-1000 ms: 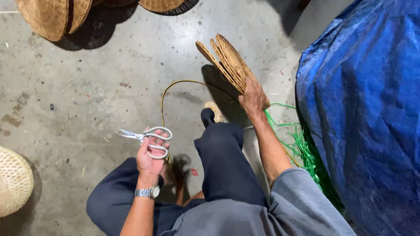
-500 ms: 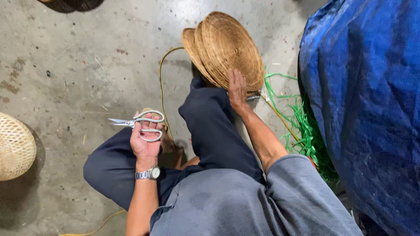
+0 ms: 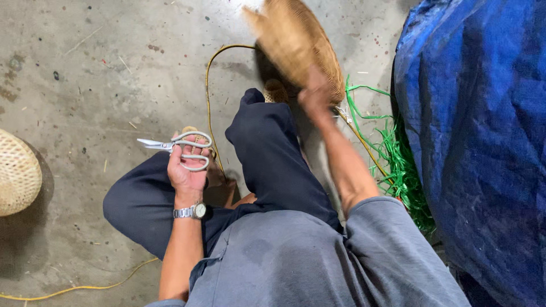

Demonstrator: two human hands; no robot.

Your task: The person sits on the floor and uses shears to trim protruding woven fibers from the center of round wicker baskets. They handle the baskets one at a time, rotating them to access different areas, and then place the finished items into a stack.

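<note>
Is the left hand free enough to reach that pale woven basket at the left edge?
Probably not easily: the left hand already holds scissors, and the pale basket sits well aside, though only bare floor lies between.

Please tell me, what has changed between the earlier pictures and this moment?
The right hand has kept hold of the woven baskets and turned them: first seen edge-on, then showing the round face, and now blurred in motion. The left hand still holds the scissors by the handles, blades pointing left. The person stays seated on the floor, and the blue tarp and green strings lie as before.
</note>
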